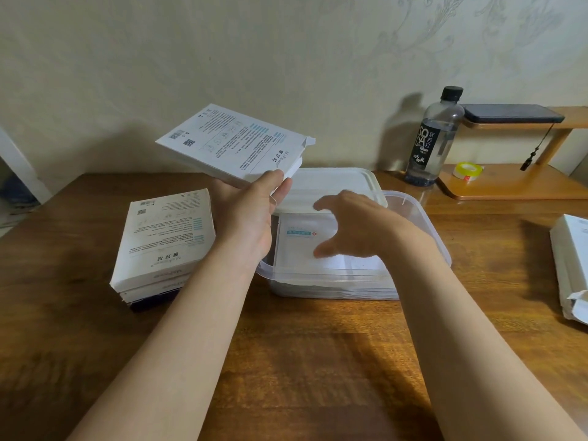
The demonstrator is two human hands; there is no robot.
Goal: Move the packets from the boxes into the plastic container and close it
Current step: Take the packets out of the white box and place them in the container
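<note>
Table: dark wooden table against a pale patterned wall; everything you need sits on it.
Stack of boxes: white boxes piled at your left, just beside the container. I cannot tell whether they are full. Your left forearm crosses close over the pile, so a sweep back could knock it askew.
Left hand: thumb on top and fingers beneath, pinching one corner of the raised box.
Raised box: held in the air, tilted, with its flap end open toward the container. With a corner grip only, it could twist or slip. Any packets inside might slide out past the rim.
Lid: white, lying flat behind the container and touching it, partly under the raised box. A dropped box would land on it.
Packets: white packets lie flat inside the container, one with a teal label on top.
Container: clear plastic, open, at the middle of the table. If the packets lie uneven or ride above the rim, the lid probably will not seat.
Right hand: fingers spread and loosely curved, gripping nothing, over the packets. I cannot tell whether it touches them. Pressing on one side could tip the light container.
Bottle: upright and capped, behind the container to the right, near enough to be toppled by a wide reach.
Shelf: low wooden stand with a roll of tape on it and a phone on top.
Right-edge boxes: more white boxes, one with an open flap, well apart from the container and easy to overlook.
</note>
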